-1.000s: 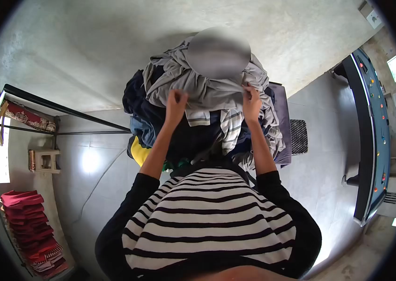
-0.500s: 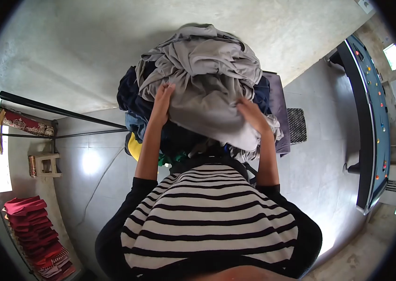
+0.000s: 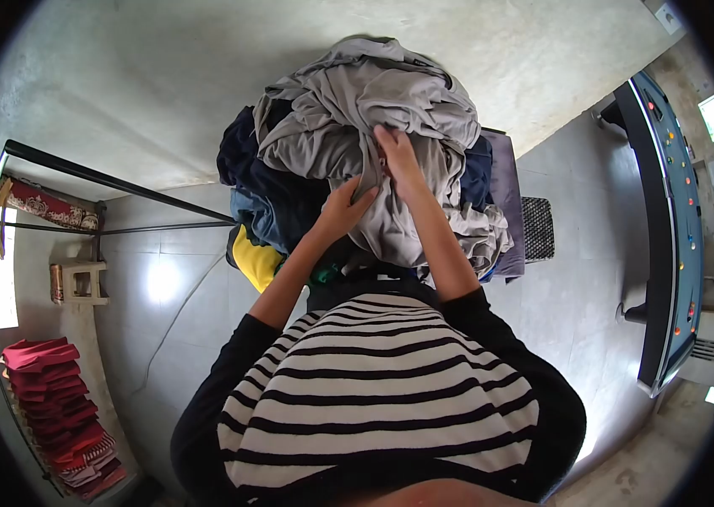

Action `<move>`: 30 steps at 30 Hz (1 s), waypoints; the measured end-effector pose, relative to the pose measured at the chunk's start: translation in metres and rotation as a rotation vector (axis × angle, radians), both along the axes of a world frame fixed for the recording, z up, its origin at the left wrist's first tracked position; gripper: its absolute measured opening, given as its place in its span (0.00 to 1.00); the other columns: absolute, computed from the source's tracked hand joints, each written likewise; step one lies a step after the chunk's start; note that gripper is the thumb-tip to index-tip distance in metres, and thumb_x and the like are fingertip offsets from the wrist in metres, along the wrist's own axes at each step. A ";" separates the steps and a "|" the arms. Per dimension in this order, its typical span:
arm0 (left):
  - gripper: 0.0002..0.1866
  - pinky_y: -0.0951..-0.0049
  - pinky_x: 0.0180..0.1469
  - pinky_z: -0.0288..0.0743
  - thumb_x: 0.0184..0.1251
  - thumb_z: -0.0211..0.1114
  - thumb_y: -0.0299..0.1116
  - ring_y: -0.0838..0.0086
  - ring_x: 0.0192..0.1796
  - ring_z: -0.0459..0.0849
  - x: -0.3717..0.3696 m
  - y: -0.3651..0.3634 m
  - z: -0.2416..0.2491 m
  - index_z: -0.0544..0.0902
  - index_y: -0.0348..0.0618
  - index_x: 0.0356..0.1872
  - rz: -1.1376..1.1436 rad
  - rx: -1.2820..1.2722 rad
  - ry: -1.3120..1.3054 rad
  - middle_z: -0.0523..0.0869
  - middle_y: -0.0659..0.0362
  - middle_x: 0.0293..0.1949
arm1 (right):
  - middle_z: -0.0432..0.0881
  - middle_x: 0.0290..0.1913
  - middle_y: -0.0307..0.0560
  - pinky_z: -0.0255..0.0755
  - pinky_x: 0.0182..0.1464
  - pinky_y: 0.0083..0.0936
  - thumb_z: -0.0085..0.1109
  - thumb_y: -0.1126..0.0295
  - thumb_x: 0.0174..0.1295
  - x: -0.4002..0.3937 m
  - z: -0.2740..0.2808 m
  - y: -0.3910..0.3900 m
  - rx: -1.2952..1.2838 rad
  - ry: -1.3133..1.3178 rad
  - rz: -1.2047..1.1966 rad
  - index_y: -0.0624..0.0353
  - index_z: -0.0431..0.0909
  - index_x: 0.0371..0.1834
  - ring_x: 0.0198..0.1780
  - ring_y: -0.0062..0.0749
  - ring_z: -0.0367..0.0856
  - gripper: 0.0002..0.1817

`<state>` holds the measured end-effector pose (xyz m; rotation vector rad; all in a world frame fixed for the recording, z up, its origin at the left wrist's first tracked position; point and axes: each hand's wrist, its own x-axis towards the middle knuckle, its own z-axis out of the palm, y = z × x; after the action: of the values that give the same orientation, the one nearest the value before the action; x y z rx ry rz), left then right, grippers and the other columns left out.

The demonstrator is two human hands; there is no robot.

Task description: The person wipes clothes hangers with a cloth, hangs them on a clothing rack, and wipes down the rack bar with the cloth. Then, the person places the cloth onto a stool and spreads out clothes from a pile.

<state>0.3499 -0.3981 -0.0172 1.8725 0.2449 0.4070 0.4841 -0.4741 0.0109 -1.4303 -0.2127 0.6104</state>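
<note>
A big heap of grey cloth [image 3: 374, 93], probably garments, lies in front of me, bunched in loose folds. My left hand [image 3: 345, 211] closes its thumb and fingers on a hanging fold of it, low in the middle. Just above and to the right, my right hand [image 3: 399, 159] holds the same grey cloth, fingers partly hidden by folds. Dark navy clothes [image 3: 247, 169] and blue denim [image 3: 254, 213] bulge out to the left. Under my left forearm shows a yellow cloth [image 3: 254, 258], with a bit of green cloth [image 3: 326, 270] beside it.
At left stands a black metal rack [image 3: 112, 180], with a stool [image 3: 85, 283] behind it and a row of red garments [image 3: 49, 397] lower down. A purple-grey padded surface [image 3: 505, 194] shows right of the heap. Farther right is a pool table [image 3: 674, 228] with balls.
Both hands have come together at the middle; the right moved up and left, the left moved down and right. The spread grey cloth is now gathered into a narrower hanging fold.
</note>
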 end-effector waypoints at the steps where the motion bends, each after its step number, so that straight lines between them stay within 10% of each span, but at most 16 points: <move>1: 0.15 0.76 0.32 0.67 0.65 0.60 0.39 0.82 0.28 0.69 -0.001 0.002 0.005 0.75 0.37 0.43 -0.024 -0.020 -0.004 0.78 0.54 0.25 | 0.76 0.38 0.38 0.68 0.31 0.22 0.58 0.50 0.58 0.008 -0.003 0.007 0.061 0.147 -0.060 0.55 0.71 0.52 0.36 0.24 0.75 0.26; 15: 0.12 0.79 0.36 0.65 0.61 0.62 0.34 0.79 0.30 0.70 -0.017 0.091 -0.047 0.76 0.36 0.40 0.511 -0.264 -0.079 0.73 0.64 0.26 | 0.67 0.19 0.32 0.67 0.25 0.17 0.57 0.68 0.61 0.044 0.094 -0.009 0.553 -0.187 -0.272 0.55 0.71 0.30 0.20 0.16 0.68 0.06; 18: 0.15 0.75 0.39 0.70 0.54 0.63 0.26 0.71 0.32 0.76 -0.013 0.065 -0.030 0.75 0.40 0.45 0.821 0.559 -0.254 0.77 0.55 0.31 | 0.72 0.25 0.33 0.69 0.26 0.15 0.58 0.66 0.61 0.038 0.085 0.003 0.448 -0.308 -0.155 0.57 0.72 0.33 0.24 0.15 0.70 0.08; 22: 0.13 0.77 0.42 0.71 0.64 0.58 0.28 0.77 0.38 0.77 -0.002 0.045 -0.013 0.73 0.39 0.49 0.402 0.240 -0.210 0.79 0.60 0.38 | 0.80 0.39 0.38 0.66 0.38 0.14 0.55 0.61 0.64 0.046 0.067 0.005 0.069 -0.326 0.205 0.57 0.74 0.38 0.39 0.17 0.76 0.11; 24: 0.16 0.78 0.45 0.72 0.69 0.55 0.33 0.77 0.43 0.79 0.018 0.035 -0.006 0.71 0.38 0.54 -0.002 -0.400 -0.122 0.80 0.58 0.46 | 0.80 0.42 0.36 0.64 0.43 0.16 0.53 0.59 0.64 0.044 0.054 0.003 0.001 -0.339 0.222 0.57 0.75 0.42 0.44 0.19 0.76 0.13; 30: 0.23 0.74 0.53 0.71 0.70 0.53 0.40 0.71 0.55 0.77 0.070 0.030 0.018 0.66 0.36 0.60 -0.059 -0.506 0.061 0.75 0.55 0.56 | 0.81 0.42 0.46 0.71 0.43 0.29 0.59 0.57 0.57 0.048 0.025 -0.057 -0.355 -0.616 0.158 0.62 0.76 0.45 0.44 0.34 0.79 0.21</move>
<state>0.4200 -0.3682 0.0009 1.3916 0.3020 0.2203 0.5317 -0.5310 0.0357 -1.9349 -0.7373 0.3245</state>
